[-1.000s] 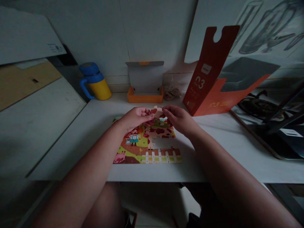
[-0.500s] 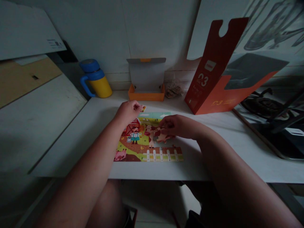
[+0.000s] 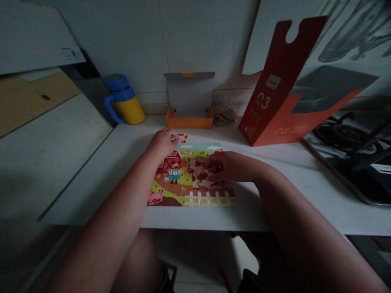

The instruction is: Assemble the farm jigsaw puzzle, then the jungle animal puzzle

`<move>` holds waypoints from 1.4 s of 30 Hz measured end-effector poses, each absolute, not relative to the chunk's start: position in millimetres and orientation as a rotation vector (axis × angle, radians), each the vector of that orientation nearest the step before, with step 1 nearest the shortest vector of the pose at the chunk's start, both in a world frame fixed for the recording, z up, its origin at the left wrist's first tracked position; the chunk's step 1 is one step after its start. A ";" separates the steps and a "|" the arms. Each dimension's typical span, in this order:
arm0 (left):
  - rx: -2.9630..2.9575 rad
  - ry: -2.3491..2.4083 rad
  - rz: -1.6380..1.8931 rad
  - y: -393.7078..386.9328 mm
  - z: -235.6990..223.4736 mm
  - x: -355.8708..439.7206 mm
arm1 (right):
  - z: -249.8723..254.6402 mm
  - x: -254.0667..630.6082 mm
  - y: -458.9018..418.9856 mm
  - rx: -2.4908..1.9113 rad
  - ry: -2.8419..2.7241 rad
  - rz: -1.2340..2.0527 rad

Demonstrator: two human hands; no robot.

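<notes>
A farm jigsaw puzzle lies on the white tabletop, showing a red barn, a farmer, a cow and a white fence. At its upper left, my left hand pinches a small puzzle piece with brown, white and yellow on it, just beyond the top edge. My right hand is over the right half of the picture, its fingers curled down on a cow-body puzzle piece. That piece lies among the others, partly hidden by the fingers; how firmly I grip it is hard to see.
Behind the puzzle stands an opened orange box, with a plastic bag of brown pieces beside it. A blue and yellow jug is at back left. A tall red-orange carton and a black stove are on the right.
My right hand has brought the cow-body piece, tilted before, down flat into the picture. My left hand has shifted slightly left, and more of its piece shows.
</notes>
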State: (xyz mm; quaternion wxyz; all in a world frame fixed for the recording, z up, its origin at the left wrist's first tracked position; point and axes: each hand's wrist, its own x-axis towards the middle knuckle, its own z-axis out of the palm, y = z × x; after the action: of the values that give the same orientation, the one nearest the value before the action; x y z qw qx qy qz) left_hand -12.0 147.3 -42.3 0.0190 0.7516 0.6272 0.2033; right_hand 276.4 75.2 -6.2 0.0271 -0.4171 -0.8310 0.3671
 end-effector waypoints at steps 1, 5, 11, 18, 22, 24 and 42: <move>2.329 1.953 0.625 147.6 -42.5 -12.6 | -5.7 276.3 74.7 -1.306 -2.568 1.120; 2.323 1.985 0.591 149.1 -44.5 -14.5 | -4.1 275.6 72.7 -1.334 -2.584 1.067; 2.332 1.984 0.569 151.2 -48.2 -15.4 | -5.5 272.1 70.5 -1.287 -2.653 0.933; 2.338 1.926 0.617 152.3 -50.3 -17.1 | -9.5 270.3 70.0 -1.291 -2.645 0.941; 2.339 1.924 0.617 152.9 -51.6 -17.2 | -9.2 269.5 69.1 -1.273 -2.645 0.943; 2.345 1.917 0.599 153.7 -53.0 -16.9 | -9.2 268.7 68.4 -1.235 -2.633 0.959; 2.508 1.739 0.580 156.0 -60.8 -14.0 | -10.5 267.5 69.1 -1.253 -2.646 0.982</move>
State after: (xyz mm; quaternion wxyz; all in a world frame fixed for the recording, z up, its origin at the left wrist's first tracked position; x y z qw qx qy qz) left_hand -14.0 156.0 -60.8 0.0177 0.8072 0.5596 0.1867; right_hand 267.5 69.1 -10.5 0.0267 -0.4056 -0.8566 0.3178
